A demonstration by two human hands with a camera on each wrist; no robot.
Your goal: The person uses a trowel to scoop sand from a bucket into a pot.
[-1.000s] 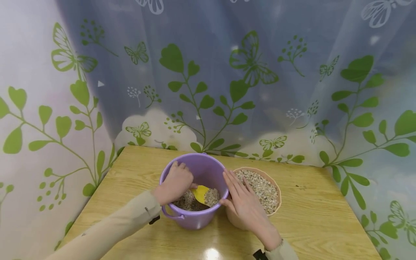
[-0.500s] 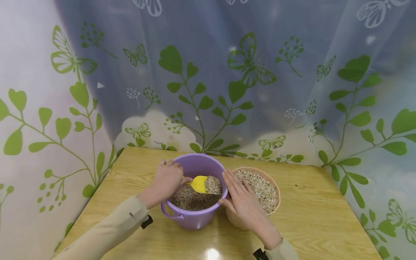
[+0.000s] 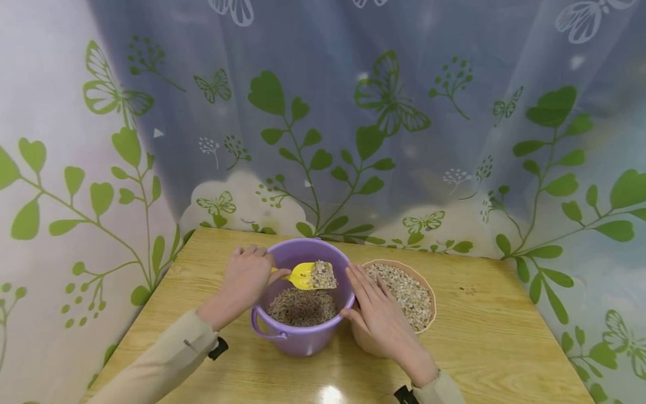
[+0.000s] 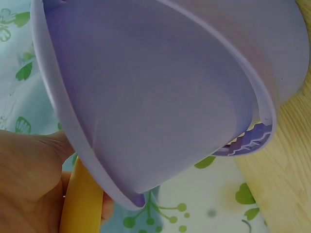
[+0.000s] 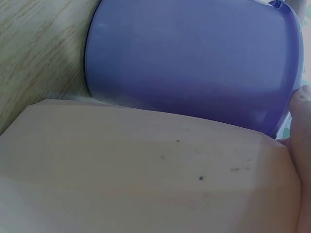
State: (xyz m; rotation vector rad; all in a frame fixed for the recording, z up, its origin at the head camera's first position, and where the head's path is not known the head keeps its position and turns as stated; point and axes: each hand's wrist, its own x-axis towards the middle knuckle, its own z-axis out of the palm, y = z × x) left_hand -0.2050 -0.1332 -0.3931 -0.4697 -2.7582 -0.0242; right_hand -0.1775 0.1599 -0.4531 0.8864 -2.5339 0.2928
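My left hand grips the handle of a yellow toy shovel, whose blade carries a heap of small mixed grains or gravel. The blade is held level inside the mouth of a purple bucket, above the grains at its bottom. In the left wrist view the yellow handle lies across the palm, beside the bucket's rim. My right hand lies with straight fingers between the bucket's right rim and a peach bowl, touching both. The bowl is full of similar, paler grains.
Bucket and bowl stand side by side on a wooden table. The bucket's carrying handle hangs at its front left. A patterned curtain hangs behind the table and at both sides.
My left hand has moved left and up, lifting the loaded shovel off the grains in the bucket and levelling it. The right hand, bucket and bowl have stayed in place.
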